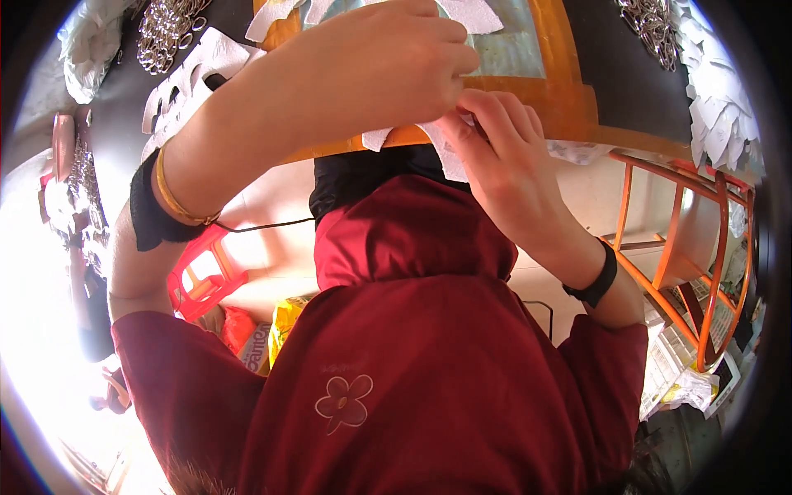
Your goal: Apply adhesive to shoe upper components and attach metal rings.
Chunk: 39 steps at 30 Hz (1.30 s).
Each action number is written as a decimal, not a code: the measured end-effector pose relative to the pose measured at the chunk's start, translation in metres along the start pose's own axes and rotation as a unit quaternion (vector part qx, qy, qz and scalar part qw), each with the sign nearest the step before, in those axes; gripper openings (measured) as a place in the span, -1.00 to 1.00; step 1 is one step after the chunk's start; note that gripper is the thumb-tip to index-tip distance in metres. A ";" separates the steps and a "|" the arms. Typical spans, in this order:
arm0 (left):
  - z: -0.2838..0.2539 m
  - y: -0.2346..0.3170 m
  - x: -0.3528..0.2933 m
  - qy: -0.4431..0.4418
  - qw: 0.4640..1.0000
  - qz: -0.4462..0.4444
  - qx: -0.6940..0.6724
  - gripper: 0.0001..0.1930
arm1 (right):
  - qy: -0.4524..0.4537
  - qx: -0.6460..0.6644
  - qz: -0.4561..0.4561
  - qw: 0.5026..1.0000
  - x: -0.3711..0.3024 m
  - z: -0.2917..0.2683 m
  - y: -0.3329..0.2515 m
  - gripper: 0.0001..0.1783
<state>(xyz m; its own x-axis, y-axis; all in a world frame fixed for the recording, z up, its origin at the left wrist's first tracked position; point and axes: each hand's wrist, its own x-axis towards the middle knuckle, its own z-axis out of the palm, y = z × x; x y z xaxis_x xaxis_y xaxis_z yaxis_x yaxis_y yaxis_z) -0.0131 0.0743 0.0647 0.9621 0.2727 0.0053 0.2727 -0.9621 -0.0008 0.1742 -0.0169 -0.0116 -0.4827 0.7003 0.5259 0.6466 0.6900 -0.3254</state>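
Note:
My left hand (pixel 417 62) reaches across the work surface with its fingers curled, and whatever they hold is hidden behind the hand. Right beside it, my right hand (pixel 503 153) has its thumb and fingers pinched together at the table's near edge. A strip of white soft sheet material (pixel 448 153) hangs over that edge, its upper end going in under my right fingertips. More cut white pieces (pixel 474 15) lie beyond my hands, and a white piece with cut-out slots (pixel 194 82) is to the left of my left forearm.
The board on the table has orange tape (pixel 565 91) round a pale panel. Metal rings (pixel 169 33) are heaped at the far left, with more metal rings (pixel 652 29) at the far right. White scraps (pixel 722 99) hang at the right. An orange-framed chair (pixel 685 239) and a red stool (pixel 202 276) stand below.

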 end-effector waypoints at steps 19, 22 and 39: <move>0.030 -0.011 -0.040 0.165 0.980 0.109 0.020 -0.72 | -0.021 -0.004 0.045 0.999 0.005 -0.006 -0.010 -0.62; 0.031 -0.013 -0.041 0.159 0.983 0.088 0.023 -0.71 | -0.022 0.012 0.048 0.999 0.006 -0.008 -0.008 -0.67; 0.033 -0.011 -0.036 0.156 0.953 -0.051 -0.254 -0.77 | 0.039 0.062 0.129 0.989 0.024 0.006 -0.009 -0.79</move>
<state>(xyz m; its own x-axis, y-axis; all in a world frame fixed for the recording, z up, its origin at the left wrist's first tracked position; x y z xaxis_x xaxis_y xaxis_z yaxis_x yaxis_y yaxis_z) -0.0508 0.0750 0.0311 0.8609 0.4267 0.2771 0.2505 -0.8295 0.4991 0.1535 -0.0055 -0.0004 -0.2599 0.8432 0.4706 0.6625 0.5102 -0.5484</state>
